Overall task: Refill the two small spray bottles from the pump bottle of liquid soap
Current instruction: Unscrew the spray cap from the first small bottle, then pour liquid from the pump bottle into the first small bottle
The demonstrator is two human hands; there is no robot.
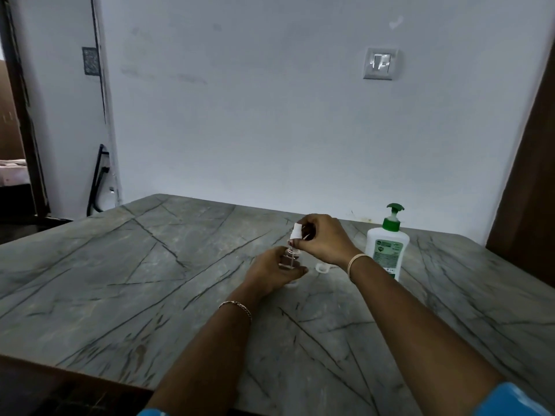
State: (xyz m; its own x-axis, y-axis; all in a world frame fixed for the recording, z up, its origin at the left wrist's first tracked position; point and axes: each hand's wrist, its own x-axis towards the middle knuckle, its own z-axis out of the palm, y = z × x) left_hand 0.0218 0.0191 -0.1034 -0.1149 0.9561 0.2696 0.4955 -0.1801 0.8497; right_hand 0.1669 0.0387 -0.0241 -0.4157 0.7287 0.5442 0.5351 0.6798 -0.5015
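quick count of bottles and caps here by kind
pump bottle: 1
small spray bottle: 1, in left hand
spray head: 1, in right hand
clear cap: 1
total: 4
pale bit under the left hand unclear, not counted

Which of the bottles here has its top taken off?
The small clear spray bottle in the left hand; the right hand holds its white spray head above the bare neck. The pump bottle has its green pump on.
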